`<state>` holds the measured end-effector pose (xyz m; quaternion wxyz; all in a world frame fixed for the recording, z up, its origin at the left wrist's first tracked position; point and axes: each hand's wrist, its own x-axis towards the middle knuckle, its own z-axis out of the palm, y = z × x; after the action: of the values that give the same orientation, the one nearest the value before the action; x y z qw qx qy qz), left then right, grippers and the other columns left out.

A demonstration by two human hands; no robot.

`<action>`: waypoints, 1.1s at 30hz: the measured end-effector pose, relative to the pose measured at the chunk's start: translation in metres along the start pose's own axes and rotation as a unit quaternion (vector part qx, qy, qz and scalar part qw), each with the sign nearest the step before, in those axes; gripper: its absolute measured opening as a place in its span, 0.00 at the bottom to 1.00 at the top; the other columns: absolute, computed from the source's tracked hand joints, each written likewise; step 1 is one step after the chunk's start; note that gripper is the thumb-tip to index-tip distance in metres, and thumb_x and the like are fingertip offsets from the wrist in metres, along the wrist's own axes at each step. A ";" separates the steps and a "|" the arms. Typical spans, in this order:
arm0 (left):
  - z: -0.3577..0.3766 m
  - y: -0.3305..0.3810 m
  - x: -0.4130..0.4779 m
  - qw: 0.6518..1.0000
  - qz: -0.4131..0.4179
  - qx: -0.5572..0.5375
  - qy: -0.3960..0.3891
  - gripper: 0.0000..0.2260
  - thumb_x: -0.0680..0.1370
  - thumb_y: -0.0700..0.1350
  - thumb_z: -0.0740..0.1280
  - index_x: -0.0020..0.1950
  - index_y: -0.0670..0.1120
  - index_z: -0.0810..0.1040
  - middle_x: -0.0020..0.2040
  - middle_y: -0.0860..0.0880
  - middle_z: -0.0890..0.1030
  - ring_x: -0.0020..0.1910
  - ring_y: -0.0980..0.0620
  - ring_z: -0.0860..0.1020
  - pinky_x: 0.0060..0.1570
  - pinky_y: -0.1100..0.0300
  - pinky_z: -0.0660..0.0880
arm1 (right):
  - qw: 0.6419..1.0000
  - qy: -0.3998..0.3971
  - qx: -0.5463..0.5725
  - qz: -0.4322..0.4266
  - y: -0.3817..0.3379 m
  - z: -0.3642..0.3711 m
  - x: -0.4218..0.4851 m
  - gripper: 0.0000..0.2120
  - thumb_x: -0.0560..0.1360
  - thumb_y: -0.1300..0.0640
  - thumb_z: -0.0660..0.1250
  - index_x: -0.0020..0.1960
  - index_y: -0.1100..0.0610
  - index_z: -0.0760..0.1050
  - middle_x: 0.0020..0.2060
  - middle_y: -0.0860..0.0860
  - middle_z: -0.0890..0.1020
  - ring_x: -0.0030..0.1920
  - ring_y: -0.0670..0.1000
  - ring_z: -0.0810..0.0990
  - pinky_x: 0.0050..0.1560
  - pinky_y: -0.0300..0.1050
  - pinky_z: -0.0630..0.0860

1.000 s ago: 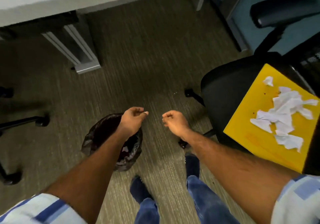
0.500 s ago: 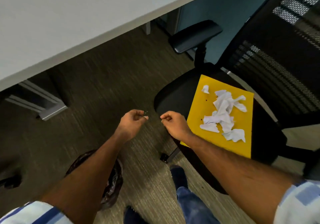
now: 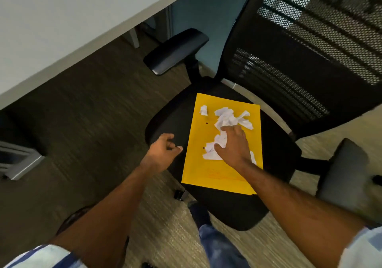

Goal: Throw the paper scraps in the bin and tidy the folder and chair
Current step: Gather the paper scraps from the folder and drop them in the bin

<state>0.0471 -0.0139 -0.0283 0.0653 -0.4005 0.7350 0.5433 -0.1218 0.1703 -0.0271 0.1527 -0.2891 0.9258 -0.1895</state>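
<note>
Nearest the camera, 2 bare forearms reach forward from striped sleeves, over a blue-jeaned leg (image 3: pixel 219 245) and the pale carpet; low at the left, a sliver of dark bin (image 3: pixel 71 219) shows behind the left forearm, mostly hidden. The left hand (image 3: pixel 163 150) hovers above the front edge of the chair seat (image 3: pixel 227 205), fingers loosely curled and holding nothing, probably waiting to steady the folder or take a share of scraps. The right hand (image 3: pixel 232 145) lies on the yellow folder (image 3: pixel 219 176), which rests flat on the seat like a tray; its fingers are spread and closing over the nearer white paper scraps (image 3: pixel 213 149), raking them into the palm, though a firm grip is not yet shown. Just beyond it, more crumpled scraps (image 3: pixel 227 116) lie bunched on the folder, and 1 small piece (image 3: pixel 203 110) sits apart toward the far left corner. Farther off stand the left armrest (image 3: pixel 175 51) and the mesh backrest (image 3: pixel 299 60); the white table (image 3: pixel 62 19) overhangs at the upper left.
</note>
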 end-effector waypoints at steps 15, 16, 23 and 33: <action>0.082 0.015 0.031 0.992 0.037 0.100 -0.064 0.29 0.74 0.50 0.72 0.72 0.48 0.67 0.69 0.43 0.68 0.61 0.44 0.76 0.60 0.49 0.75 | 0.987 -0.078 0.108 -0.090 0.029 0.017 0.008 0.32 0.71 0.58 0.72 0.72 0.57 0.66 0.69 0.55 0.72 0.69 0.56 0.69 0.66 0.46 0.66; 0.082 0.016 0.032 0.992 0.036 0.103 -0.065 0.30 0.73 0.50 0.73 0.73 0.48 0.66 0.69 0.43 0.68 0.62 0.44 0.75 0.60 0.48 0.75 | 0.986 -0.071 0.120 -0.094 0.029 0.014 0.008 0.32 0.71 0.58 0.73 0.72 0.57 0.66 0.69 0.55 0.71 0.70 0.55 0.68 0.67 0.46 0.66; 0.089 0.022 0.034 0.984 0.057 0.144 -0.083 0.37 0.71 0.53 0.75 0.75 0.52 0.60 0.71 0.46 0.65 0.60 0.45 0.77 0.56 0.51 0.75 | 0.995 0.007 0.096 0.009 0.074 -0.008 -0.010 0.33 0.68 0.50 0.76 0.70 0.54 0.67 0.64 0.54 0.71 0.65 0.55 0.70 0.65 0.52 0.71; 0.108 0.021 0.022 0.960 0.089 0.248 -0.099 0.33 0.69 0.48 0.77 0.69 0.48 0.65 0.66 0.46 0.66 0.57 0.43 0.78 0.53 0.49 0.77 | 0.995 -0.080 0.044 0.035 0.068 0.025 -0.033 0.33 0.65 0.45 0.76 0.66 0.53 0.70 0.59 0.54 0.71 0.61 0.55 0.70 0.61 0.50 0.70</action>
<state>-0.0180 0.0684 -0.0672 0.1862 -0.2491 0.8693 0.3841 -0.1186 0.2348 -0.0729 0.2453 -0.2632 0.9110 -0.2013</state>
